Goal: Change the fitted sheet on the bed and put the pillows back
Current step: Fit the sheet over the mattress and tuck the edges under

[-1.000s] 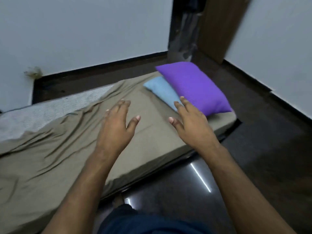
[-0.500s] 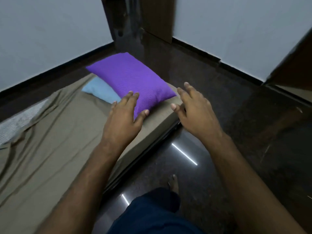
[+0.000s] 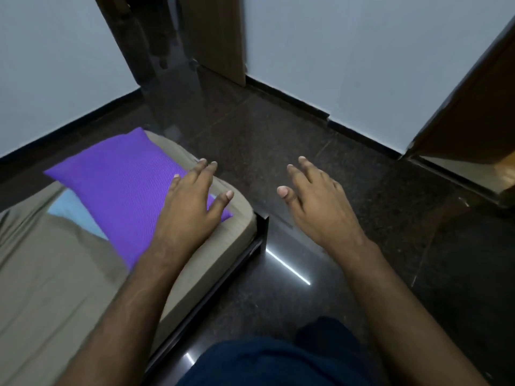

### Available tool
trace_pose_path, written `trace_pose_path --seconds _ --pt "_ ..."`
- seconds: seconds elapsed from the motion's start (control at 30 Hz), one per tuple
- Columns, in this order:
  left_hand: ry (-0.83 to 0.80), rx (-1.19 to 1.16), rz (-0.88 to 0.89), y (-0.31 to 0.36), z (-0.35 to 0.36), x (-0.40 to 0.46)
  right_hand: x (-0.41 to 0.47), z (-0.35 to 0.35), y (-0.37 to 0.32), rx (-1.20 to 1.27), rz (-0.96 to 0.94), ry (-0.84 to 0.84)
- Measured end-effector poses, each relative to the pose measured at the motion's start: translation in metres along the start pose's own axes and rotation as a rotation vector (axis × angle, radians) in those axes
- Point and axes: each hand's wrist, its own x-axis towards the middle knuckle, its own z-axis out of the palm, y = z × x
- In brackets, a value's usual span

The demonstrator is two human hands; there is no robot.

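Both hands have swung right since the earlier frame: left hand [image 3: 192, 207] now over the purple pillow [image 3: 122, 190], fingers spread (contact unclear); right hand [image 3: 315, 201] over the floor [image 3: 278, 129], fingers spread, holding nothing. I see purple pillow overlapping blue pillow [image 3: 73, 211] at the bed [image 3: 239, 221] corner, on the tan sheet [image 3: 50, 274]

Dim, soft; floor [image 3: 278, 246] glare (edges warped).

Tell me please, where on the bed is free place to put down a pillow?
Free: the brown sheet left of the purple pillow, toward the person. Crowded: the bed's end corner, where that pillow lies over the blue pillow under the left hand.
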Motion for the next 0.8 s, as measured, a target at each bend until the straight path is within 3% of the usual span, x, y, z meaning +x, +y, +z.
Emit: trace_pose_path --seconds 0.17,0.37,0.57,0.8 --pt "0.059 0.019 -0.056 0.030 0.037 0.105 0.115 -0.024 0.079 0.018 -0.093 -0.011" --pt "0.141 -0.004 -0.317 0.071 0.070 0.197 0.258 -0.058 0.154 -0.087 -0.322 -0.159" --pt "0.180 0.087 -0.419 0.088 0.086 0.280 0.395 -0.053 0.158 -0.168 -0.552 -0.124" --pt "0.195 0.130 -0.535 0.023 0.115 0.413 0.558 -0.007 0.143 -0.227 -0.695 -0.177"
